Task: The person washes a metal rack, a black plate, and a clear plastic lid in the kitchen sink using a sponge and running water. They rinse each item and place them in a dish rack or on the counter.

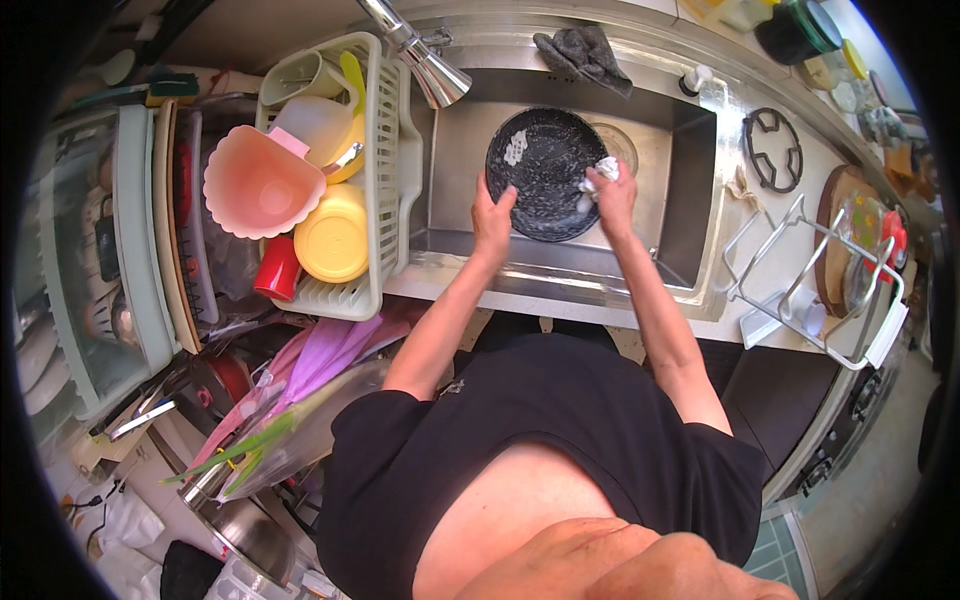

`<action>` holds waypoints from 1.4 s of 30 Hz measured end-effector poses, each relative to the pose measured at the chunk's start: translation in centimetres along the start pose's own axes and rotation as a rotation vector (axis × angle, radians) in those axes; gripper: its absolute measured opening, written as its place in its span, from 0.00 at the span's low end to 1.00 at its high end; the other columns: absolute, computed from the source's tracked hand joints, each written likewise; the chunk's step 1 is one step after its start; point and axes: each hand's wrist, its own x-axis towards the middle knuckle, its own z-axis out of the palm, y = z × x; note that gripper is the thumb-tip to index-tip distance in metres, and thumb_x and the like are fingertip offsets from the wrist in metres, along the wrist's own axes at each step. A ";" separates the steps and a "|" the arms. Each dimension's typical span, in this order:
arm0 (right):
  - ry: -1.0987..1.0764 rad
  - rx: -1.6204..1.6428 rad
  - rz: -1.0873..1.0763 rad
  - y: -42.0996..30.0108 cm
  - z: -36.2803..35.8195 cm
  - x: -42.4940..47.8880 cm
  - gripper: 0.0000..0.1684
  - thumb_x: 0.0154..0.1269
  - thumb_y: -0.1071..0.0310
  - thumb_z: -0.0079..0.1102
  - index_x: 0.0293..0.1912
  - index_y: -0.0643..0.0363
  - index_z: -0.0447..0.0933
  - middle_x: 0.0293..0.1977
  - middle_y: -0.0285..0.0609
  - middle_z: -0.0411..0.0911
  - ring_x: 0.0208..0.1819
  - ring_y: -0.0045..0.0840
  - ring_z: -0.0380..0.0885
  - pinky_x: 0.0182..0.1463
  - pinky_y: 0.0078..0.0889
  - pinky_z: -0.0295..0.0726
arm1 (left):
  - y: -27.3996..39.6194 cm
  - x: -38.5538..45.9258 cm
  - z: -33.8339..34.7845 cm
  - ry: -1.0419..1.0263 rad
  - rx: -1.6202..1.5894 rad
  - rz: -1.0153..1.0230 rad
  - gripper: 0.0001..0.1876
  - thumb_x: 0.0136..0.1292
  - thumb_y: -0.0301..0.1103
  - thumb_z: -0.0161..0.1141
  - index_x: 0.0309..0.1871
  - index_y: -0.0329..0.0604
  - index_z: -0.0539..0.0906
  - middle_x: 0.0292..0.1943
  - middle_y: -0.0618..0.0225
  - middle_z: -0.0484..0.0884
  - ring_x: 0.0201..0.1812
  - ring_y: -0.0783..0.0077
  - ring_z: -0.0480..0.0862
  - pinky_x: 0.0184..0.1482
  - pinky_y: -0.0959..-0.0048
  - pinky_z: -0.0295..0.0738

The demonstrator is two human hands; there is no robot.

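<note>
A round black speckled pan (547, 172) is held over the stainless steel sink (457, 150), its inside turned up towards me. My left hand (492, 217) grips its near left rim, thumb over the edge. In my right hand (616, 196) is a crumpled white wad (604, 171), perhaps paper or cloth, pressed against the pan's right side. A pale patch (515, 148) shows on the upper left of the pan's surface. Part of the sink drain (619, 146) shows behind the pan. Any handle of the pan is hidden or absent.
The chrome faucet (442, 79) hangs over the sink's far left corner. A dish rack (386, 135) with a pink scalloped container (262, 184) stands left. A grey cloth (585, 56) drapes over the back edge. Right are a burner grate (772, 150) and a wire rack (795, 206).
</note>
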 end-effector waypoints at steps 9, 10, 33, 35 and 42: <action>-0.301 -0.547 -0.559 -6.2 -0.2 5.1 0.27 0.59 0.63 0.63 0.56 0.60 0.69 0.42 0.45 0.77 0.44 0.29 0.76 0.48 0.32 0.73 | 2.2 6.6 -0.8 -0.416 -0.344 -0.331 0.25 0.58 0.19 0.54 0.61 0.38 0.68 0.45 0.62 0.81 0.43 0.69 0.82 0.48 0.68 0.79; -0.219 -0.629 -0.710 -6.3 0.9 4.7 0.28 0.60 0.61 0.62 0.58 0.59 0.68 0.47 0.46 0.76 0.49 0.31 0.75 0.53 0.34 0.71 | 2.4 6.2 -0.8 -0.389 -0.343 -0.338 0.25 0.58 0.19 0.54 0.61 0.38 0.68 0.46 0.61 0.80 0.44 0.68 0.82 0.48 0.68 0.78; -0.301 -0.416 -0.586 -0.9 7.8 -6.8 0.34 0.66 0.71 0.46 0.68 0.68 0.49 0.70 0.60 0.42 0.73 0.50 0.37 0.74 0.46 0.43 | -0.1 1.9 2.6 0.060 -0.363 -0.043 0.16 0.71 0.38 0.49 0.57 0.39 0.71 0.49 0.65 0.78 0.49 0.72 0.77 0.54 0.71 0.70; -0.361 -0.192 -0.558 -3.7 7.9 -6.7 0.31 0.65 0.72 0.46 0.67 0.69 0.54 0.69 0.59 0.48 0.73 0.47 0.43 0.73 0.46 0.46 | 0.1 1.7 3.0 0.005 -0.592 -0.116 0.17 0.72 0.40 0.48 0.58 0.40 0.71 0.50 0.64 0.78 0.50 0.71 0.76 0.55 0.70 0.70; -0.500 -0.870 -1.006 -2.8 -2.2 -2.5 0.29 0.57 0.77 0.49 0.61 0.60 0.67 0.66 0.44 0.61 0.69 0.34 0.59 0.66 0.38 0.62 | 0.3 2.3 0.9 0.045 -0.608 -0.170 0.15 0.71 0.38 0.49 0.55 0.40 0.72 0.48 0.66 0.79 0.44 0.73 0.79 0.50 0.72 0.74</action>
